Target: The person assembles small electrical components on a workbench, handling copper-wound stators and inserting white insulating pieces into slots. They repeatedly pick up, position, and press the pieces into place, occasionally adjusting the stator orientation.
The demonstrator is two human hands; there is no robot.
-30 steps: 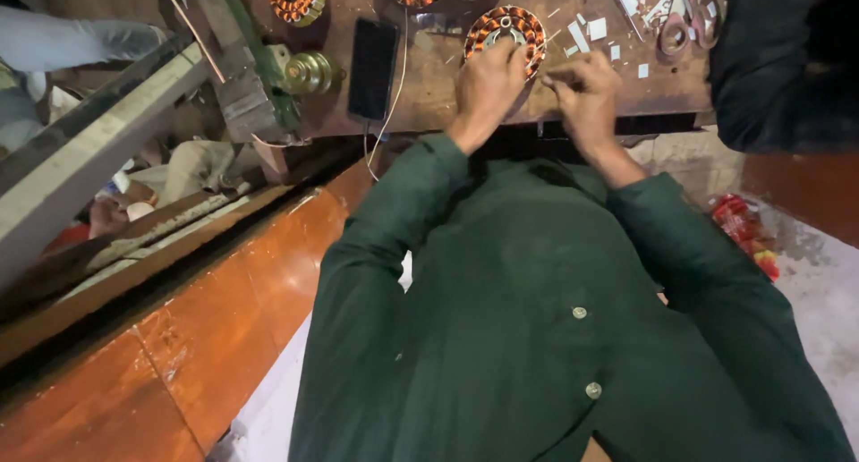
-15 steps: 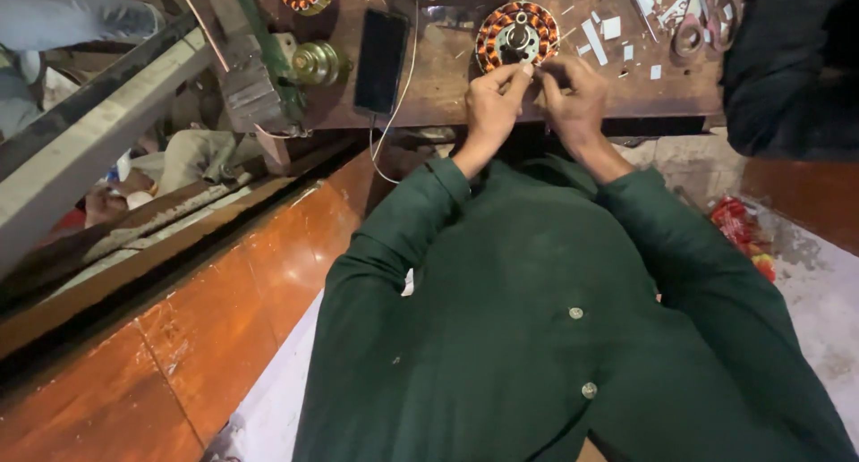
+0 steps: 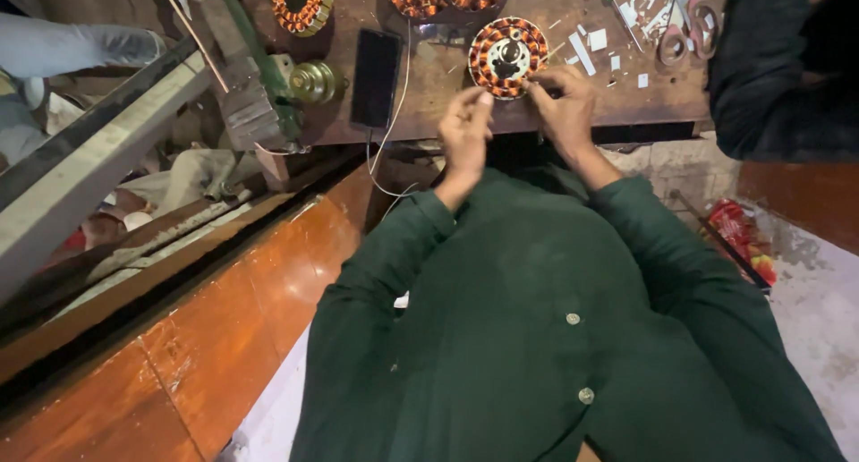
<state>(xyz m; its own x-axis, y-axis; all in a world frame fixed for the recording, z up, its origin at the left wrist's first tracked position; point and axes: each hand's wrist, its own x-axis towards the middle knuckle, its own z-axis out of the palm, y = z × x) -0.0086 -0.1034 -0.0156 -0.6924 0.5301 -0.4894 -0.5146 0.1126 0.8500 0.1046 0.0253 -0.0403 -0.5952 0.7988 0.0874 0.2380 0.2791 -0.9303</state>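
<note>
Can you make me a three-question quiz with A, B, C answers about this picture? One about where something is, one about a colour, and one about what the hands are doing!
1. Where does the black phone lie?
A. on the floor
B. on the wooden workbench, left of the round copper-wound coil
C. on the person's lap

2. What colour is the person's shirt?
A. dark green
B. yellow
C. white

3. What are the hands doing?
A. resting in pockets
B. holding the scissors
C. both raised at the near edge of the coil

Answers:
1 B, the phone lies flat on the bench beside the coil.
2 A, sleeves and front are dark green.
3 C, the left hand and right hand meet at the coil's edge.
</note>
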